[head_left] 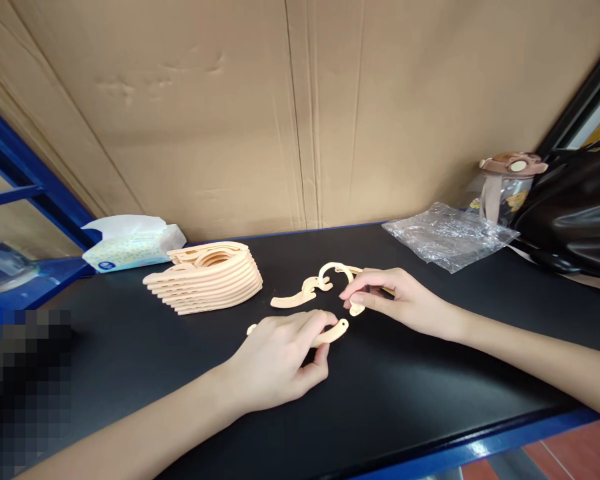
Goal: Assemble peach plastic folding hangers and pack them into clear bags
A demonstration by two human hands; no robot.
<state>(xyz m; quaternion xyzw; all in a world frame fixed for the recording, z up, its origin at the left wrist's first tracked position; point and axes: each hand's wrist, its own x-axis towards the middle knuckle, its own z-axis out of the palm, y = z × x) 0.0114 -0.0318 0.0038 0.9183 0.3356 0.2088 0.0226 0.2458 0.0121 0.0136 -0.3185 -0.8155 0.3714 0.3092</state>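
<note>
On the black worktop (405, 393), the person's left hand (283, 360) grips a curved cream hanger arm (337, 332) near the front edge, its holed end jutting past the fingers. The right hand (393, 297) pinches a hanger hook (324, 271) between thumb and fingers, farther toward the back edge. A loose hanger arm (293, 301) lies beyond the left hand and left of the right; whether it touches the hook cannot be told. A stack of folded hangers (215, 290) stands toward the back left corner, beside a tissue pack (135, 248).
</note>
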